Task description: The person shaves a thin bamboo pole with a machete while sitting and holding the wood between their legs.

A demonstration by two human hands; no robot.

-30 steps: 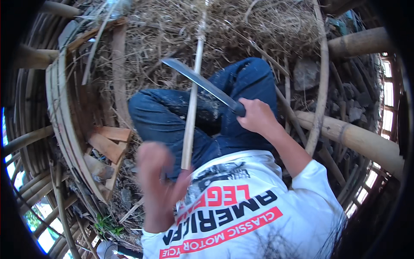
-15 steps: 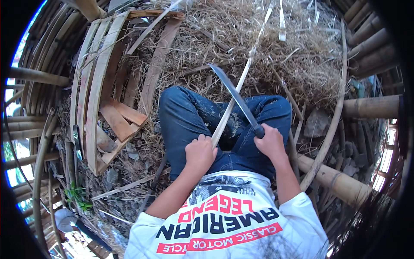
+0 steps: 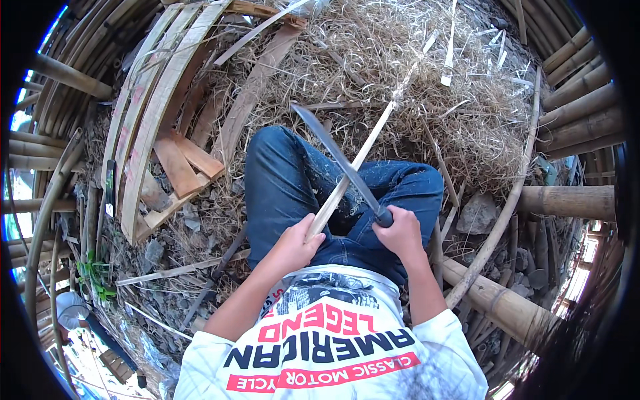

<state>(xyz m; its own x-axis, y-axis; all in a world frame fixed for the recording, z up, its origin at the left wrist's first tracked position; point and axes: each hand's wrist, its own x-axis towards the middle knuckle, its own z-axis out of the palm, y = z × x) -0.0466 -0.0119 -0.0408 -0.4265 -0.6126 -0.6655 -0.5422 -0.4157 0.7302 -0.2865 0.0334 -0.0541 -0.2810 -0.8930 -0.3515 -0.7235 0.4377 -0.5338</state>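
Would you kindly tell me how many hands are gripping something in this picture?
2. The left hand grips the near end of the thin pale bamboo strip; the right hand grips the handle of the long dark-bladed knife crossing it above the lap.

Dirt ground (image 3: 200, 267), straw shavings (image 3: 400, 60), wood offcuts (image 3: 183, 160), bamboo poles (image 3: 500, 303)

I see daylight on a straw-strewn floor (image 3: 400, 60), thick bamboo poles (image 3: 567, 200) at right, and curved wooden slats (image 3: 143, 133) at left.
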